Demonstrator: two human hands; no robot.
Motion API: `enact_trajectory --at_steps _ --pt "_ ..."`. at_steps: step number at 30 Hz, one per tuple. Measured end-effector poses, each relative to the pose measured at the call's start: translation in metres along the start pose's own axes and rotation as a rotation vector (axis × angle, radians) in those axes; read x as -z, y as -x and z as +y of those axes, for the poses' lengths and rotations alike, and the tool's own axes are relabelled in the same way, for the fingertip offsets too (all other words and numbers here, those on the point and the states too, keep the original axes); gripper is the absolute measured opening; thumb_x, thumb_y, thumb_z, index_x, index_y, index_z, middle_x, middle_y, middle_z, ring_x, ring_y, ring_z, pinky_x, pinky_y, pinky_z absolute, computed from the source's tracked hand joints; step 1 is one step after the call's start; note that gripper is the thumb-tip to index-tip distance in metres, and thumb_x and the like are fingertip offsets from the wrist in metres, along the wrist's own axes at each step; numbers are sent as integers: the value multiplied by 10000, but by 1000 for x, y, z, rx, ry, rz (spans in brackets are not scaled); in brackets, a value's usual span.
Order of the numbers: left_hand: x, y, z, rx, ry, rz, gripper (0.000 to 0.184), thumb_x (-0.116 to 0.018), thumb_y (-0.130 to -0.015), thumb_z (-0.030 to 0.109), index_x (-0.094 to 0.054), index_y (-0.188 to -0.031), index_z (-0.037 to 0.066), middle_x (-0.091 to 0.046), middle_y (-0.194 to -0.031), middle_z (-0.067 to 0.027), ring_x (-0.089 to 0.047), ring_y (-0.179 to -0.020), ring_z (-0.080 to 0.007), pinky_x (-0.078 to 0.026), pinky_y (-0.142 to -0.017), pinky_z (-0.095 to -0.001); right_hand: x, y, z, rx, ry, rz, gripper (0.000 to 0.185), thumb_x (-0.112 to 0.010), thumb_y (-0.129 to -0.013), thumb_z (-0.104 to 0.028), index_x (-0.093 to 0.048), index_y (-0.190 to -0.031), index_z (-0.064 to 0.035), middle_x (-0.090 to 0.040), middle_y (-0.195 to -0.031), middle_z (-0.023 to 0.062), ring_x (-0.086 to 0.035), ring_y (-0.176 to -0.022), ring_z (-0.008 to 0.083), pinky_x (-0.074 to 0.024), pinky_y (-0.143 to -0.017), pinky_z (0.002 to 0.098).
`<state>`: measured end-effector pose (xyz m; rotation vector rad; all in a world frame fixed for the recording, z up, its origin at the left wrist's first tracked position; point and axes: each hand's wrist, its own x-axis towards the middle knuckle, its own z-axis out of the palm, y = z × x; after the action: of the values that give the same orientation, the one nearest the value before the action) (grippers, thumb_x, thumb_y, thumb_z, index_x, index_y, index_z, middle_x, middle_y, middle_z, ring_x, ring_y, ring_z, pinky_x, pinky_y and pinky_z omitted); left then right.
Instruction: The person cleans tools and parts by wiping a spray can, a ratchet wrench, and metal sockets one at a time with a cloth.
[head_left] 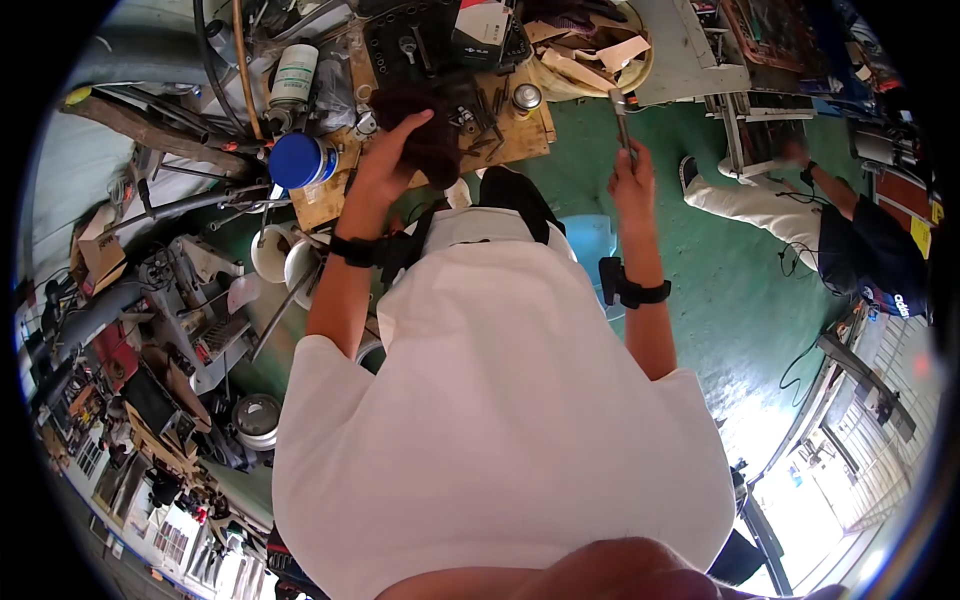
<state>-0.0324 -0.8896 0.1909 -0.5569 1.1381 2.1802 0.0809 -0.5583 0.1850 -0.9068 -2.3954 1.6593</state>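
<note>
A dark maroon cloth bunches under my left hand, whose thumb lies across it while most of the fingers are hidden. Out to the right, my right hand is closed around a slim metal hand tool with a thicker head pointing away from me; its exact kind is unclear. The cloth is over the wooden workbench, close to loose metal parts and a small can. Behind the cloth lies a black socket case with a ratchet in it.
A blue-lidded tub and a white-and-green filter stand at the bench's left. A round bin holds cardboard. White buckets and a blue container are near my legs. Another person is at the right.
</note>
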Motion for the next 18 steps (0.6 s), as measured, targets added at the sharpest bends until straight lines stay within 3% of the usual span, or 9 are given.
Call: enact_trajectory --at_steps 2,6,8,9,10,12,14,16,18 --pt "-2 1 -11 70 41 -62 458 -718 -818 220 -532 -1209 69 -608 -1140 -66 -573 -1082 -205 -459 -919 -360 -14 14 -19 42 -53 -77 268 -496 -964 -162 -478 -1194 -25 -515 -766 31 -434 -644 80 -372 -554 256" --pt "-24 4 -6 108 157 -284 441 -607 -835 202 -519 -1238 44 -602 -1178 -88 -574 -1088 -246 -433 -964 -397 -35 36 -49 68 -126 -227 296 -498 -961 -141 -433 -1229 -33 -530 -813 39 -437 -664 84 -373 -575 253" --pt "-25 1 -8 255 308 -516 467 -589 -815 177 -511 -1259 57 -589 -1199 -93 -574 -1093 -268 -419 -974 -435 -40 43 -52 146 -108 -282 294 -495 -957 -115 -420 -1231 -38 -534 -824 51 -447 -702 101 -388 -616 262" --pt "-27 -5 -9 331 358 -573 534 -574 -793 65 -454 -1313 63 -571 -1223 -97 -583 -1084 -279 -460 -941 -481 -43 49 -55 145 -107 -274 294 -495 -957 -115 -420 -1231 -38 -534 -824 51 -447 -702 101 -388 -616 262" --pt "-29 -4 -18 336 358 -579 534 -574 -793 65 -454 -1313 63 -571 -1223 -97 -583 -1084 -279 -460 -941 -481 -46 54 -60 145 -120 -295 279 -493 -954 -102 -420 -1214 -34 -539 -829 61 -455 -721 114 -399 -643 270" --pt "-39 -3 -30 20 -4 -511 619 -576 -781 -57 -389 -1357 71 -574 -1213 -93 -590 -1085 -281 -524 -888 -478 -51 56 -64 170 -141 -321 264 -491 -950 -89 -420 -1198 -31 -545 -834 71 -463 -741 126 -409 -669 278" --pt "-35 -11 -38 3 -6 -535 671 -590 -772 -131 -356 -1368 69 -589 -1177 -94 -589 -1093 -268 -566 -851 -437 -57 62 -57 290 -193 -406 249 -505 -927 -62 -427 -1161 -31 -554 -852 97 -481 -772 148 -426 -712 291" --pt "-37 -8 -36 37 -85 -636 643 -645 -783 -84 -375 -1347 64 -595 -1158 -98 -584 -1108 -264 -573 -844 -440 -54 64 -62 197 -113 -445 270 -527 -885 -21 -429 -1137 -30 -590 -876 127 -540 -795 175 -441 -751 307" --pt "-33 -7 -34 98 -153 -609 648 -686 -768 -58 -389 -1333 57 -591 -1164 -96 -592 -1084 -230 -579 -807 -403 -53 69 -72 329 -72 -601 302 -514 -841 61 -440 -1121 -27 -571 -917 69 -493 -829 101 -417 -738 261"
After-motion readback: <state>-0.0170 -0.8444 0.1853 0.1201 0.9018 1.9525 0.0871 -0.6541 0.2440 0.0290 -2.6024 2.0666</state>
